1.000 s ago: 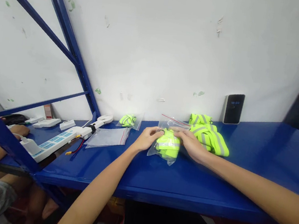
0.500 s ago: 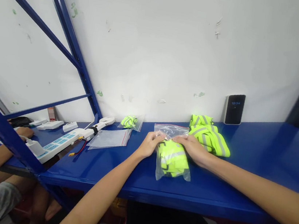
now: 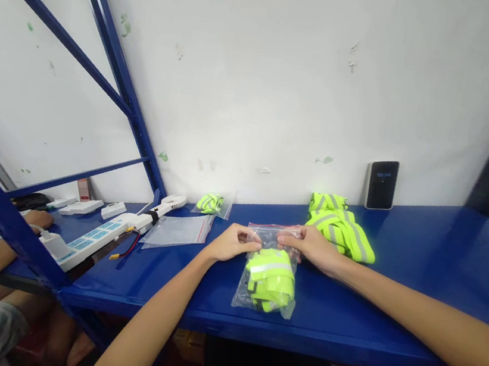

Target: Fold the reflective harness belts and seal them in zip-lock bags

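I am watching the left hand (image 3: 231, 243) and right hand (image 3: 314, 249) pinching opposite upper edges of a clear plastic zip bag (image 3: 268, 236) with a red-lined mouth, thumbs nearly meeting fingers, probably for keeping its top spread. The bag is holding a striped, fluorescent yellow-green fabric bundle (image 3: 272, 276) above the smooth blue table (image 3: 382, 303); I cannot tell whether it is sealed. Beyond it, leftward, a second clear plastic bag (image 3: 227, 205) is containing similar fabric; rightward, a loose yellow-green striped heap (image 3: 340, 225) is lying.
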{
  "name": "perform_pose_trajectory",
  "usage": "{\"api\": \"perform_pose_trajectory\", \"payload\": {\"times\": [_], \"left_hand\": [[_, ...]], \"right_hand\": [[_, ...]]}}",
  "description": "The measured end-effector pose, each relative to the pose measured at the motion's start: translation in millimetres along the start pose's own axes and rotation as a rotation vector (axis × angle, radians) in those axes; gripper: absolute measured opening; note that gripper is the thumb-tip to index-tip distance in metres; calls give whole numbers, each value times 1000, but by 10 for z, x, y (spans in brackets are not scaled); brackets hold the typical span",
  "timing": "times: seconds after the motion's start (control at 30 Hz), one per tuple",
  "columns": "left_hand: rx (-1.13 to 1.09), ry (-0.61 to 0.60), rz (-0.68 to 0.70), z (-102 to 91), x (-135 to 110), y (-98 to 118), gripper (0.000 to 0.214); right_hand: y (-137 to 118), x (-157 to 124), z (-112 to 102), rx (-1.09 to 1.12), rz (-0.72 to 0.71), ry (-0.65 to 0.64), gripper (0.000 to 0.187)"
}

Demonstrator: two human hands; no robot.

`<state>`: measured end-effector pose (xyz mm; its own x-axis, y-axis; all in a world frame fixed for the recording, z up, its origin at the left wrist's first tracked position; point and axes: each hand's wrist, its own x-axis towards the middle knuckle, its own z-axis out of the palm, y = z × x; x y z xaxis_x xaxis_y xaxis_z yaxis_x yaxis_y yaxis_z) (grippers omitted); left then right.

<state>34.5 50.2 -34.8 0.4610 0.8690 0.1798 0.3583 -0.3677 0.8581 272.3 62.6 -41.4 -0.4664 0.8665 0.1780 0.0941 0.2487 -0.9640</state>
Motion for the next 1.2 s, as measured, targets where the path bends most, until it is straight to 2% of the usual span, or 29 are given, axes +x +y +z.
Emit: {"api": "perform_pose_trajectory", "payload": {"times": [0.1,0.23,0.33,0.43,0.5,0.63,0.73,0.8,0.9,1.07,1.13,1.2], "left_hand": [[71,-49,-9,-9,-52,-20,33],[48,-2,13,27,-48,-12,35],[23,68,19,46,-11,-33,35],[107,122,21,32,16,-80,31],[186,133,28,13,17,-106,30],[314,121,47,-10,-9,-119,30],[452,140,67,1,-28,-118,31],[540,158,85,17,-32,-121,30],[602,145,121,29,-28,-128,27],[595,138,122,-18,-14,-178,23],[548,144,89,-48,-6,-222,19],[500,152,53,-77,2,-264,18]], "right_hand": [[26,-8,16,-119,31,-32,28],[13,-13,11,-299,-132,-23,23],[-21,-22,-12,-298,-174,-88,27],[-34,-17,-44,-258,-185,-177,36],[-16,-4,-68,-300,-207,-157,39],[52,15,-106,-538,-254,-56,32],[57,33,-125,-678,-301,-43,30],[12,94,-135,-709,-321,-86,28],[-103,307,-116,-743,-309,-237,25],[-203,701,125,-932,-250,-527,22],[-174,758,245,-965,-287,-523,19],[-118,761,320,-931,-307,-464,17]]}}
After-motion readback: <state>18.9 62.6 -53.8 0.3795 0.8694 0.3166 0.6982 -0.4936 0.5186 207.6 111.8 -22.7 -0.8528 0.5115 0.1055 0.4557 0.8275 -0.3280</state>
